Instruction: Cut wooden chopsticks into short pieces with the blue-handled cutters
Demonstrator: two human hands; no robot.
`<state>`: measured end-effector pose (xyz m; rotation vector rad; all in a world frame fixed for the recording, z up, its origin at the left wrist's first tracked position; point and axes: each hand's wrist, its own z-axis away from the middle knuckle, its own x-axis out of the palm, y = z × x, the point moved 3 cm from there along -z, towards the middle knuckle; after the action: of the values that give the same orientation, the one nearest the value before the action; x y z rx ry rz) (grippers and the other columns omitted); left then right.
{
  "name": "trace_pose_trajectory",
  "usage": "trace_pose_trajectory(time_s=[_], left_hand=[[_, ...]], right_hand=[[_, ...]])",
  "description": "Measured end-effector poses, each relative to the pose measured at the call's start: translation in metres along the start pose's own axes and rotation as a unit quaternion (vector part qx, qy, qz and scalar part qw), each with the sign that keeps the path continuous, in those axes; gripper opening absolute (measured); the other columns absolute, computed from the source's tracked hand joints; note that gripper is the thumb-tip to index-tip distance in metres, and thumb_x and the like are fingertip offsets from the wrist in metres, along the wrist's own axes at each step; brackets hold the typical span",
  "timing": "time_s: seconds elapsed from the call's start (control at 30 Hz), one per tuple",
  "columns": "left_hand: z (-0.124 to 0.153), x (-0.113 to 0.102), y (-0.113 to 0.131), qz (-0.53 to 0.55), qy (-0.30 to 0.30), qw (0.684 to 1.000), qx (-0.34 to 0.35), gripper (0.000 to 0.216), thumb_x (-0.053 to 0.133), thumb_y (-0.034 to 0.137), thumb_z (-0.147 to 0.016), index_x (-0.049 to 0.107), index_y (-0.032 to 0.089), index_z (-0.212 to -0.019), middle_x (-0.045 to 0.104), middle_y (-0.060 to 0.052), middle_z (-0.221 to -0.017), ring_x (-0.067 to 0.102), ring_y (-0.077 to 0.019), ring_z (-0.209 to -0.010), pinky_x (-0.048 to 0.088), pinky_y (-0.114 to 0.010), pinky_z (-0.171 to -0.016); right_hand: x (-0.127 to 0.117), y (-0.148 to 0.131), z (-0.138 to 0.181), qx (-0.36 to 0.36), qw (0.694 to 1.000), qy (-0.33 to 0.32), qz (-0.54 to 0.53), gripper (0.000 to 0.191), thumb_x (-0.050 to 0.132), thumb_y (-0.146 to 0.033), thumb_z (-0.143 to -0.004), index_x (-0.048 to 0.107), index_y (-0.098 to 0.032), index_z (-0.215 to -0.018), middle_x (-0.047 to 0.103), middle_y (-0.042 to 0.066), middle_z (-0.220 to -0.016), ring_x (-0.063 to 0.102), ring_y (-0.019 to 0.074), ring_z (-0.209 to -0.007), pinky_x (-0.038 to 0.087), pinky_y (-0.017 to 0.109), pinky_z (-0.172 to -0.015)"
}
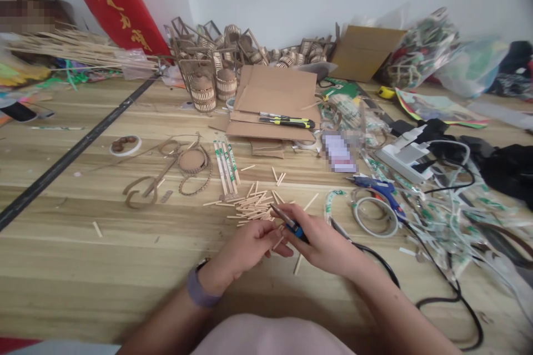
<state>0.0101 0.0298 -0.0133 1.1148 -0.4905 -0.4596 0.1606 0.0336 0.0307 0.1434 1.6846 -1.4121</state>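
My right hand [318,238] is closed around a small blue-handled tool [296,229] with a narrow metal tip; whether it is a knife or cutters I cannot tell. Close beside it, my left hand [250,247] pinches a thin wooden stick [278,242] between thumb and fingers. Both hands meet just in front of a loose pile of short wooden sticks [254,205]. A longer stick [298,264] lies on the table by the right hand. Behind the pile, several sticks are bound with green-and-white tape strips [227,169].
Cardboard sheets [277,89] carry two box cutters [287,122]. Small woven lanterns [204,94] crowd the back. To the right are a blue glue gun [381,187], tape roll [376,216], power strip [406,152], phone [339,151] and black cables [458,288]. A person's blurred head shows upper left.
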Motion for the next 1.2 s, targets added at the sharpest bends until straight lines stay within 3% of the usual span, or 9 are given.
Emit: trace_pose_trajectory(time_s=[0.27, 0.33, 0.47, 0.53, 0.6, 0.77, 1.0, 1.1, 1.2], left_hand=[[0.004, 0.004, 0.001, 0.142, -0.085, 0.986, -0.034, 0.045, 0.066, 0.059, -0.077, 0.063, 0.015, -0.086, 0.071, -0.006, -0.080, 0.069, -0.0211, -0.081, 0.038, -0.026, -0.067], [0.004, 0.004, 0.001, 0.160, -0.083, 0.983, -0.039, 0.044, 0.069, 0.058, -0.075, 0.063, 0.015, -0.083, 0.070, -0.005, -0.077, 0.068, -0.0196, -0.078, 0.038, -0.025, -0.067], [0.001, 0.001, 0.003, 0.193, -0.013, 0.981, -0.026, 0.044, 0.073, 0.058, -0.071, 0.063, 0.016, -0.081, 0.070, -0.004, -0.073, 0.066, -0.0174, -0.075, 0.040, -0.024, -0.067], [-0.002, -0.002, 0.003, 0.219, 0.033, 0.975, -0.014, 0.044, 0.075, 0.057, -0.070, 0.064, 0.016, -0.083, 0.070, -0.004, -0.076, 0.065, -0.0164, -0.076, 0.042, -0.024, -0.068], [-0.004, -0.003, 0.002, 0.251, 0.071, 0.965, -0.003, 0.043, 0.079, 0.054, -0.066, 0.064, 0.016, -0.081, 0.068, -0.002, -0.078, 0.062, -0.0144, -0.073, 0.043, -0.024, -0.069], [-0.007, 0.000, -0.001, 0.293, 0.104, 0.951, 0.010, 0.039, 0.081, 0.048, -0.063, 0.064, 0.016, -0.076, 0.063, 0.000, -0.070, 0.056, -0.0126, -0.065, 0.043, -0.024, -0.064], [-0.006, 0.006, 0.000, 0.275, 0.122, 0.953, 0.044, 0.040, 0.079, 0.050, -0.065, 0.064, 0.015, -0.078, 0.067, -0.002, -0.075, 0.060, -0.0162, -0.074, 0.045, -0.026, -0.070], [-0.005, 0.003, 0.000, 0.248, 0.141, 0.957, 0.055, 0.043, 0.074, 0.056, -0.070, 0.063, 0.016, -0.080, 0.069, -0.004, -0.080, 0.063, -0.0197, -0.079, 0.046, -0.029, -0.072], [-0.002, -0.006, 0.001, 0.213, 0.210, 0.951, 0.083, 0.043, 0.067, 0.060, -0.076, 0.063, 0.017, -0.082, 0.070, -0.006, -0.087, 0.063, -0.0225, -0.089, 0.047, -0.032, -0.080]], right_hand=[[-0.001, 0.005, -0.001, -0.035, 0.998, -0.033, -0.047, 0.045, 0.049, -0.026, -0.094, 0.039, -0.025, -0.138, 0.067, 0.010, -0.124, 0.066, 0.0226, -0.108, 0.053, 0.034, -0.087], [-0.001, 0.008, -0.002, -0.050, 0.997, -0.019, -0.064, 0.044, 0.049, -0.026, -0.094, 0.041, -0.025, -0.137, 0.065, 0.010, -0.126, 0.063, 0.0226, -0.113, 0.052, 0.036, -0.090], [-0.002, 0.010, -0.003, -0.067, 0.989, 0.125, -0.035, 0.034, 0.050, -0.024, -0.093, 0.047, -0.025, -0.127, 0.051, 0.015, -0.140, 0.055, 0.0244, -0.124, 0.048, 0.043, -0.100], [0.000, 0.010, -0.001, -0.058, 0.976, 0.210, 0.006, 0.025, 0.054, -0.024, -0.091, 0.051, -0.024, -0.117, 0.048, 0.016, -0.140, 0.052, 0.0273, -0.126, 0.048, 0.046, -0.099], [0.006, 0.008, 0.001, -0.049, 0.966, 0.250, 0.044, 0.026, 0.061, -0.028, -0.088, 0.052, -0.024, -0.112, 0.048, 0.017, -0.135, 0.051, 0.0304, -0.126, 0.051, 0.047, -0.095], [0.025, 0.003, 0.004, -0.034, 0.972, 0.218, 0.083, 0.050, 0.073, -0.030, -0.079, 0.046, -0.025, -0.121, 0.046, 0.015, -0.123, 0.055, 0.0337, -0.117, 0.052, 0.051, -0.093], [0.031, 0.005, 0.000, -0.012, 0.972, 0.230, 0.041, 0.042, 0.065, -0.019, -0.080, 0.048, -0.024, -0.118, 0.047, 0.013, -0.117, 0.055, 0.0303, -0.114, 0.051, 0.047, -0.094], [0.024, 0.008, 0.000, 0.023, 0.967, 0.252, -0.019, 0.040, 0.073, -0.031, -0.076, 0.052, -0.022, -0.109, 0.051, 0.012, -0.112, 0.055, 0.0297, -0.109, 0.051, 0.045, -0.090], [0.019, 0.014, 0.001, 0.123, 0.950, 0.220, -0.186, 0.044, 0.078, -0.049, -0.068, 0.053, -0.022, -0.092, 0.056, 0.003, -0.083, 0.056, 0.0209, -0.076, 0.050, 0.034, -0.069]])
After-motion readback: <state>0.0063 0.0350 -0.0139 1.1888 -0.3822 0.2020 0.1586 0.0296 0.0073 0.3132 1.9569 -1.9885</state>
